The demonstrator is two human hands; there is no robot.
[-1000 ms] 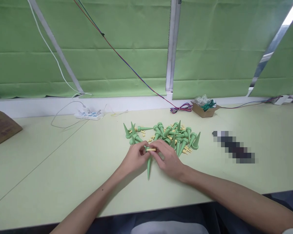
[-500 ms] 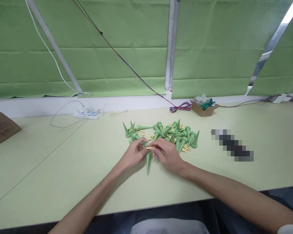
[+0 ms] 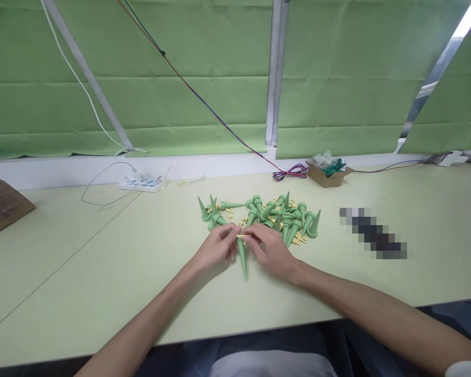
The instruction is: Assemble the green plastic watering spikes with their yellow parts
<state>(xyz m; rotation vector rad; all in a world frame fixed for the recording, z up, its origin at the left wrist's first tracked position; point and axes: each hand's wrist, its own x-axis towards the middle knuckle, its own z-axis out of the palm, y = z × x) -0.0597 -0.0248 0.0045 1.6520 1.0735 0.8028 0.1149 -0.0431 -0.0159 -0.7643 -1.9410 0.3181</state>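
Near the middle of the table, my left hand point(image 3: 219, 245) is closed on a green spike point(image 3: 242, 259), whose tip points down toward the front edge. My right hand point(image 3: 270, 248) pinches a small yellow piece point(image 3: 243, 236) lying crosswise at the spike's wide top end. My fingers hide most of that top end. Just beyond my hands lies a pile of green spikes point(image 3: 294, 230), with small yellow pieces point(image 3: 299, 239) scattered among them.
A cardboard box point(image 3: 326, 178) with clear plastic and green material stands at the back, beside coiled wires point(image 3: 294, 172). A white power strip point(image 3: 143, 184) lies back left, a brown object point(image 3: 3, 204) far left. A pixelated dark object point(image 3: 377, 235) is at right.
The spike's tip has swung slightly to the right. My left fingers have closed in around its top end, and the yellow piece has shifted slightly.
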